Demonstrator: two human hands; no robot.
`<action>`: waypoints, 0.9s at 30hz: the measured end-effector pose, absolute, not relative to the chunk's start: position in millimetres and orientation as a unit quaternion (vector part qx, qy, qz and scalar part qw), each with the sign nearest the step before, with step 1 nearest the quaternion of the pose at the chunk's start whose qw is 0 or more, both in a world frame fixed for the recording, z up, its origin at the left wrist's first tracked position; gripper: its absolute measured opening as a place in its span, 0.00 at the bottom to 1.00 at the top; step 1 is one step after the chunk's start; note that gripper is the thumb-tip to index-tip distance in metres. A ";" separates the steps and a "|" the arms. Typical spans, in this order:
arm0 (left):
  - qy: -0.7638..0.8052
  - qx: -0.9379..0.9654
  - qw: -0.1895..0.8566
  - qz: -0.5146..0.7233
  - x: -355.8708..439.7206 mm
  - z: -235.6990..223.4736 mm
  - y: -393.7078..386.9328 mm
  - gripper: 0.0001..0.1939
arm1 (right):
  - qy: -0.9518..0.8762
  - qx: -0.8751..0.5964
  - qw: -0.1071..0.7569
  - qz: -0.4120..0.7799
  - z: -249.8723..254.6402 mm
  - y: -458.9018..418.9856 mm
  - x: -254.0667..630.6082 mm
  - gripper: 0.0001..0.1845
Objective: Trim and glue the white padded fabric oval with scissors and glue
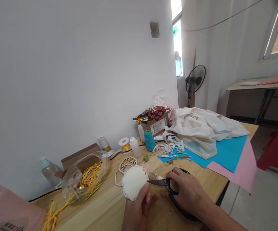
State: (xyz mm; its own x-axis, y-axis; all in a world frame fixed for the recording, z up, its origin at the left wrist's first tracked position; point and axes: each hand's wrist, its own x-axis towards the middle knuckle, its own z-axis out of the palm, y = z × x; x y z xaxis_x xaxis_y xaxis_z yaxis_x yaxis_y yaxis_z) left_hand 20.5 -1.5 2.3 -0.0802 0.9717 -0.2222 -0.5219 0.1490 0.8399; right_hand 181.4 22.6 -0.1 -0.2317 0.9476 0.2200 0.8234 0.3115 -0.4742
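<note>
My left hand (142,200) pinches the lower right edge of a white round piece (134,183) with a scalloped, ragged rim. It is held up above the wooden table. In my right hand (187,189) is a pair of black-handled scissors (159,182), fingers through the loops. The blades point left, their tips at the white piece's right edge close to my left thumb. Whether the blades are parted I cannot tell. Just behind the white piece lie thin wooden openwork frames (126,165), partly covered by it. A small green ball of thread (145,158) sits beyond.
On the wooden table (100,205) stand a teal thread cone (149,141), a white squeeze bottle (135,147) and a yellow-thread spool (125,145). Paper scraps (170,147), cream cloth (199,125) and blue paper (225,152) lie at the right. A plastic bag of yellow cords (90,173) is left.
</note>
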 end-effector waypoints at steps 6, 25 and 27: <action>0.442 0.263 0.654 0.555 26.8 7.4 -5.8 0.13 | -0.743 -0.608 0.246 0.133 -1.3 28.0 184.4 0.11; 0.453 0.274 0.630 0.568 21.2 9.0 -3.1 0.13 | -0.760 -0.575 0.258 0.157 0.6 20.5 179.7 0.08; 0.452 0.274 0.632 0.566 21.0 9.1 -2.2 0.12 | -0.756 -0.577 0.266 0.160 0.9 20.0 179.2 0.08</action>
